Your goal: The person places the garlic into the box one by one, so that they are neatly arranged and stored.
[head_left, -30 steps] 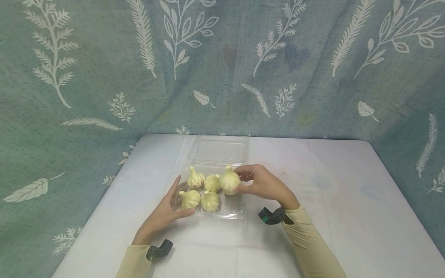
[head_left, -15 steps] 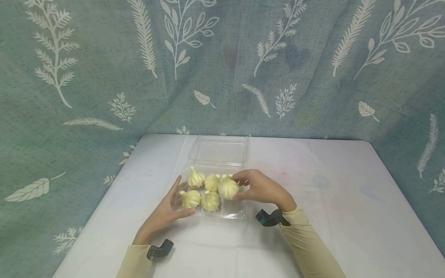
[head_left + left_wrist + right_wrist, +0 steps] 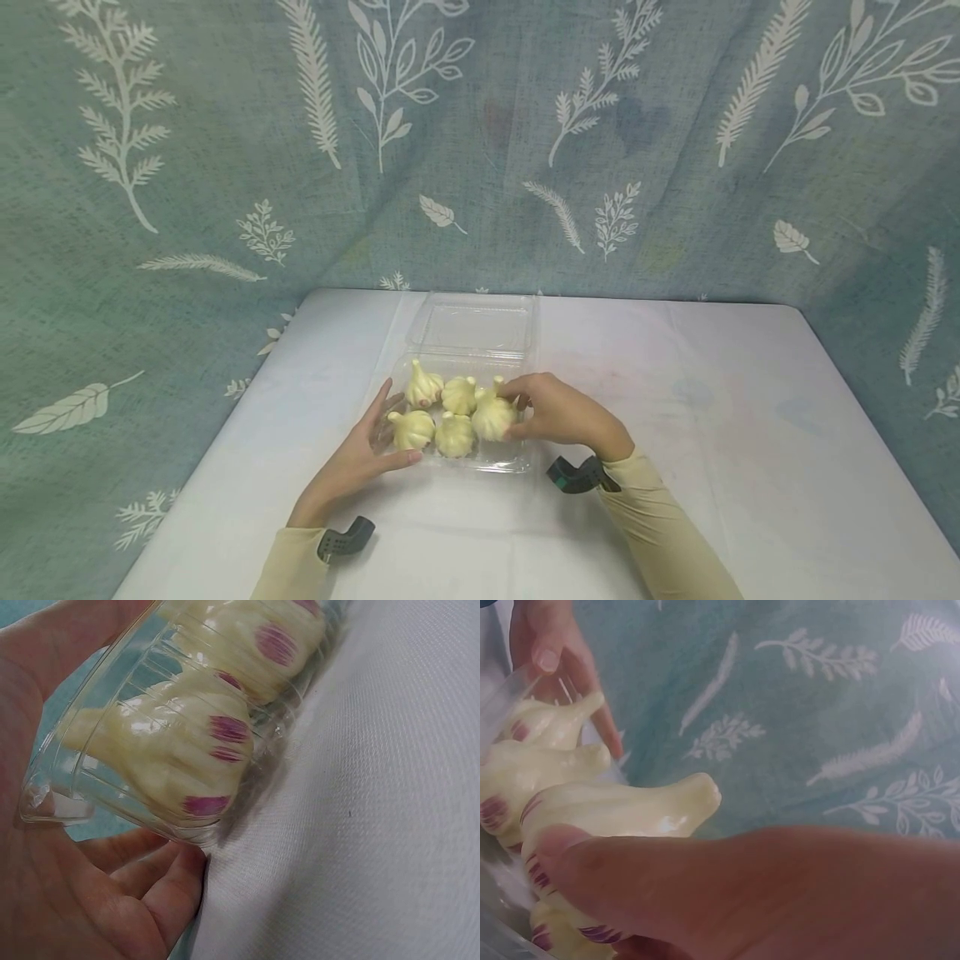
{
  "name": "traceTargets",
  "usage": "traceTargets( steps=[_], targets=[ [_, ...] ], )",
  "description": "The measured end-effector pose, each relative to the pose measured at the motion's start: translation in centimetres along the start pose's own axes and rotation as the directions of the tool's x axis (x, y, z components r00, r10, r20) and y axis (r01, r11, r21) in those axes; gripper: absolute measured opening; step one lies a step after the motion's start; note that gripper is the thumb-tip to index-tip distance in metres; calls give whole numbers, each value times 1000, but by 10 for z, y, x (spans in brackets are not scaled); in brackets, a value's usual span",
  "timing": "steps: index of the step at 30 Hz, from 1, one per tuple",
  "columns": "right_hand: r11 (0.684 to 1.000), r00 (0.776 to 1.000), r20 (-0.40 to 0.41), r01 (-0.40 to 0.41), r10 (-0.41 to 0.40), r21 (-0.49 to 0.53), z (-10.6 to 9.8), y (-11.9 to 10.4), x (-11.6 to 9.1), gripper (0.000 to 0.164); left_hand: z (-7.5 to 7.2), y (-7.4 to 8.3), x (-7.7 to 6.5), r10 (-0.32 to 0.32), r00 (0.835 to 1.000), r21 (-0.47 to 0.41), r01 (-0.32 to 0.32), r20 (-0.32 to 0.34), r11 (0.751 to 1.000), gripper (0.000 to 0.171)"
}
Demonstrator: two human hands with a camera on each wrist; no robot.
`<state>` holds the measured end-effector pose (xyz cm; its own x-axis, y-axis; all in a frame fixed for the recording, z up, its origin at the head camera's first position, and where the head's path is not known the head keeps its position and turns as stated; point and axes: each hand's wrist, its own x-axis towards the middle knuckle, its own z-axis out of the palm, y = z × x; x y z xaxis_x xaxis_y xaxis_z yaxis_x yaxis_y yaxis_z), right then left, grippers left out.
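Note:
In the head view a clear plastic clamshell container (image 3: 504,461) sits on the table with several pale garlic bulbs (image 3: 454,435) in it. My right hand (image 3: 564,414) pinches one garlic bulb (image 3: 492,418) at the container's right side, the thumb on its near face. The right wrist view shows that bulb (image 3: 615,810) with its stem pointing right and purple streaks at its base. My left hand (image 3: 358,458) holds the container's left end, thumb along the front edge. In the left wrist view its fingers (image 3: 176,889) curl at the container's corner, bulbs showing through the wall.
The container's lid (image 3: 476,327) lies folded back toward the rear of the table. A white cloth (image 3: 712,433) covers the table. Behind and at the sides hangs a blue-green curtain (image 3: 480,150) with white leaf prints.
My right hand has brought the garlic bulb down and toward me, into the container's right part, uncovering the stem of another bulb behind it. The left hand has stayed in place.

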<state>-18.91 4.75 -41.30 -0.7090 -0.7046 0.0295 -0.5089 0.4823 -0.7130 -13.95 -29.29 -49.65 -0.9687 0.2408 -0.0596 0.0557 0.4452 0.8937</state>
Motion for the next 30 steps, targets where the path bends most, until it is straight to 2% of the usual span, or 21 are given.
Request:
traceTargets(
  steps=[10, 18, 30],
  targets=[
    [998, 999, 22, -29, 30, -47, 2, -3, 1, 34, 1, 1, -1, -12, 1000, 4, 12, -4, 1000, 121],
    [995, 996, 45, -79, 82, -62, 6, -7, 1, 41, 1, 2, -1, -6, 1000, 5, 6, -3, 1000, 121],
    [995, 996, 47, -68, 72, -79, 12, -8, 3, 26, 1, 2, -1, -13, 1000, 11, 13, -5, 1000, 121]
  ],
)
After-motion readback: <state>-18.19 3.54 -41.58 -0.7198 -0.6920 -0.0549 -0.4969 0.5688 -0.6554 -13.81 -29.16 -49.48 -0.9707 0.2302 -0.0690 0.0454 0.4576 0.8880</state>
